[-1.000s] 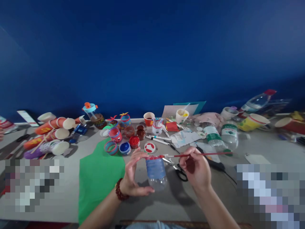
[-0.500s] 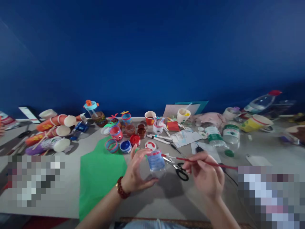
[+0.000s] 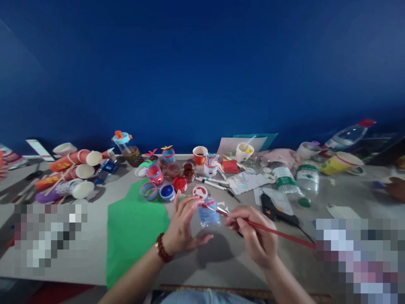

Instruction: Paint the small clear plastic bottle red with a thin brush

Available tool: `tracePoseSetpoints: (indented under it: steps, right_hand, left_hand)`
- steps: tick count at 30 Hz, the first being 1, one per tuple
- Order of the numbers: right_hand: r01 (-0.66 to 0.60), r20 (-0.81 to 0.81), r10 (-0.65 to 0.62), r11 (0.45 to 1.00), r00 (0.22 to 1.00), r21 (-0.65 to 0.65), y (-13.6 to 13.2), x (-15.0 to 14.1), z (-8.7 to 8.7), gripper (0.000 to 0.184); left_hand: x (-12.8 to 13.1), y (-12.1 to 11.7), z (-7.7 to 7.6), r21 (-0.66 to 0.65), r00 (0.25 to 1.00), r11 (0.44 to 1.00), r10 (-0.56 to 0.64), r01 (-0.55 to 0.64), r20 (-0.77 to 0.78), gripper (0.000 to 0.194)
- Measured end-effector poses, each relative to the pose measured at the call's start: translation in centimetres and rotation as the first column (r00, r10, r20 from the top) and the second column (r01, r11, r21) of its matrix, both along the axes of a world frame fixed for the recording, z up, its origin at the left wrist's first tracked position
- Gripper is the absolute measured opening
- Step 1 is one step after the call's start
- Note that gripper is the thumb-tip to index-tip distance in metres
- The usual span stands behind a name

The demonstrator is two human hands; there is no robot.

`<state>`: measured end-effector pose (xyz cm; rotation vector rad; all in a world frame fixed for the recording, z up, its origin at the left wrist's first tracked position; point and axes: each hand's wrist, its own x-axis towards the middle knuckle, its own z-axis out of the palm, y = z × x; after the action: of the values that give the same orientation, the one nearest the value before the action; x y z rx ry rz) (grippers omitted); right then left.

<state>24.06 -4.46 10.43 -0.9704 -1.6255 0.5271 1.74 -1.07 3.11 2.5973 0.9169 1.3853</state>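
My left hand (image 3: 185,226) has its fingertips at the rim of a clear plastic cup (image 3: 209,216), which looks like a cut-off bottle bottom. Blue paint covers its upper side, and red paint runs around the rim. The thumb lies below, near the cup's lower edge. In my right hand (image 3: 255,236) is a red-handled paintbrush (image 3: 278,233), pinched near the front, its tip at the red rim. Close behind stand an open red paint jar (image 3: 180,184), a blue paint jar (image 3: 167,192) and a red-smeared white lid (image 3: 200,192). Scissors are mostly hidden behind my right hand.
Green paper (image 3: 136,236) lies left of my left hand. A black glue gun (image 3: 274,210) rests on white paper at right. Water bottles (image 3: 284,181) stand farther back right, with markers (image 3: 213,182) in the middle. Decorated paper-cup rolls (image 3: 68,171) lie at left.
The paintbrush and my right hand have moved left, bringing the tip farther along the rim and uncovering the glue gun. The cup has shifted slightly right, and the thumb looks farther from it.
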Motion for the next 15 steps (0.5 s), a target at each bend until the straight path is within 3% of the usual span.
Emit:
tracePoseSetpoints:
  steps: [10,15]
  right_hand:
    - [0.066,-0.059,-0.07,0.996,0.996,-0.068,-0.2,1.5,-1.7,0.025]
    - [0.061,-0.114,-0.07,0.995,0.991,-0.083,-0.4,1.4,-1.6,0.027]
  left_hand:
    - [-0.2,-0.1,0.4,-0.033,1.0,0.999,0.028,-0.028,-0.005,0.096]
    - [-0.2,-0.1,0.3,-0.048,1.0,0.999,0.026,-0.026,-0.002,0.098]
